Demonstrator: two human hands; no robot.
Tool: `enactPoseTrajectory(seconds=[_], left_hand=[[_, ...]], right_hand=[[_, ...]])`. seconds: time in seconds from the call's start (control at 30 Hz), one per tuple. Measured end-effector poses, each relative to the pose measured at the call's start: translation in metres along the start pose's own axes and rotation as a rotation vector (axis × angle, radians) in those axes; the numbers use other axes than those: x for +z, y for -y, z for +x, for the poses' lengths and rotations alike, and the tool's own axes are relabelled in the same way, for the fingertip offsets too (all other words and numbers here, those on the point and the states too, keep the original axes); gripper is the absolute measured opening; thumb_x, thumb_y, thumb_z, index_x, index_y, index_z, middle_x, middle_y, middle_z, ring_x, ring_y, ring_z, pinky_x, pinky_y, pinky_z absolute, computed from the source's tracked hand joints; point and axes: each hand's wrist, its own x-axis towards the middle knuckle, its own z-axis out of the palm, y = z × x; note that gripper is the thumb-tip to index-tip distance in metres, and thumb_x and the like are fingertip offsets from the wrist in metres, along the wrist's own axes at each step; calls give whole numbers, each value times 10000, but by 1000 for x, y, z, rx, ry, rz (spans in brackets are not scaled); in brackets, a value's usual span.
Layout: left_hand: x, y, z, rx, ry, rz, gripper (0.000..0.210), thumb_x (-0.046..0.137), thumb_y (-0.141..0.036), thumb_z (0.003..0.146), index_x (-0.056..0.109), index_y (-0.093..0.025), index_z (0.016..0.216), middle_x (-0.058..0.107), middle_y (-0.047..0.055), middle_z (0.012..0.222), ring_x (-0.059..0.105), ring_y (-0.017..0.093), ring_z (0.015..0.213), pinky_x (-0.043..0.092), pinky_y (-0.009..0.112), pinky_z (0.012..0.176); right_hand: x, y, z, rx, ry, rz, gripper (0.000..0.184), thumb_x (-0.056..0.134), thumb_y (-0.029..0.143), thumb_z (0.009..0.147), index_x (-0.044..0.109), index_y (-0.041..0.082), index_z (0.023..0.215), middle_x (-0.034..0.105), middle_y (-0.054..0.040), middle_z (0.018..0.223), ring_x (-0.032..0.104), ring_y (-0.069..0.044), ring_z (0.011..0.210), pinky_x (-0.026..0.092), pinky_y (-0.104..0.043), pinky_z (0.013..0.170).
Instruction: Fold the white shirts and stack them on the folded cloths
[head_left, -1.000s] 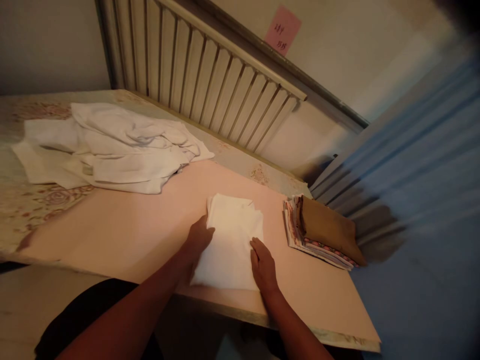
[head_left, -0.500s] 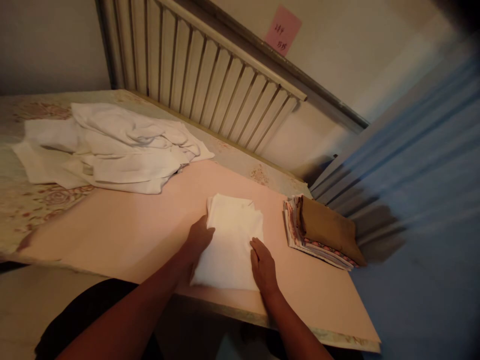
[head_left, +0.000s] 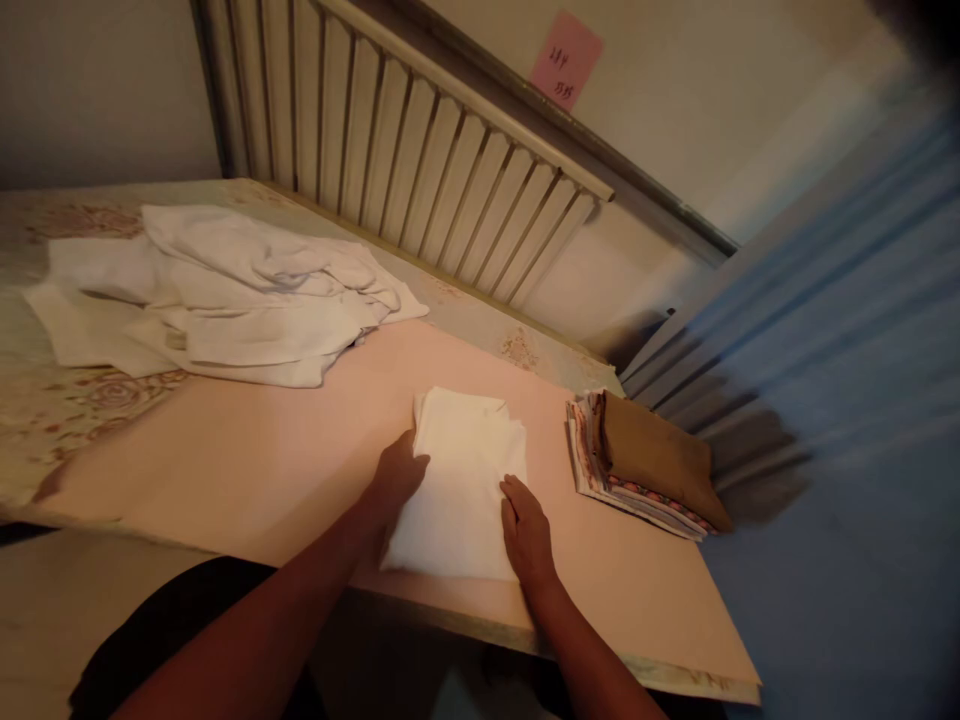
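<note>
Folded white cloth (head_left: 465, 490) lies directly between the fingers of the left hand (head_left: 399, 475) and those of the right hand (head_left: 528, 535), near the table's front edge. The largest thing around the fingers is the table (head_left: 519, 346) with its floral cover, and beneath them spreads a pink sheet (head_left: 300, 450). Beyond the left fingers, well apart, sits a loose heap of white cloth (head_left: 247, 290) — rumpled and, as far as it shows, unfolded. To the right of the right fingers stands a stack of folded fabrics (head_left: 652, 450), brown on top, apart from the white cloth. That cloth looks folded into a compact block, though its far edges are uneven; the folding here seems mostly done, while the heap appears left undone. Down at the fingers, the left thumb rests over the cloth's left edge — the other left fingers are mostly hidden — and the right fingers, slightly bent, touch the right edge; I cannot tell whether either hand grips.
</note>
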Motion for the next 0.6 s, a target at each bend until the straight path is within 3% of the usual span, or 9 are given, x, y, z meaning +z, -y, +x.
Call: enactPoseTrajectory(seconds=[0.6], left_hand=[[2, 4, 1, 35, -2, -30, 423, 506, -188, 775, 545, -122, 1191, 648, 121, 1161, 610, 239, 1045, 471, 320, 883]], right_hand=[[0, 0, 0, 7, 5, -4, 350, 420, 251, 915, 621, 177, 1192, 581, -93, 1298, 510, -206, 1226, 380, -417, 1082]])
